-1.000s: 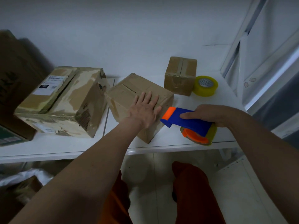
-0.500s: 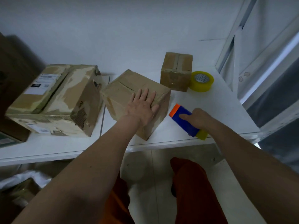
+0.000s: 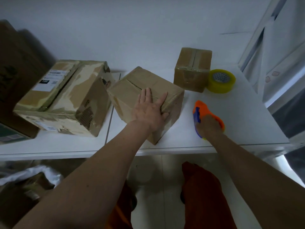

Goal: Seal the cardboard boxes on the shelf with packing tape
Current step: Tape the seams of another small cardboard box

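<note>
A middle cardboard box (image 3: pixel 132 86) sits turned at an angle on the white shelf (image 3: pixel 231 113). My left hand (image 3: pixel 151 109) lies flat on its top near the front corner, fingers straight. To the right, my right hand (image 3: pixel 208 127) grips the blue and orange tape dispenser (image 3: pixel 200 107), which rests on the shelf near the front edge. A small taped box (image 3: pixel 192 70) stands at the back, with a yellow tape roll (image 3: pixel 221 80) beside it. A large worn box (image 3: pixel 64 98) with a white label lies at the left.
Dark cartons (image 3: pixel 14 71) are stacked at the far left. A white window frame (image 3: pixel 270 52) rises on the right. Below the shelf are a bag with a box (image 3: pixel 28 187) and my legs in orange trousers (image 3: pixel 204 195).
My right hand has brought the dispenser down from beside the middle box onto the shelf and turned it. My left hand has stayed flat on the box.
</note>
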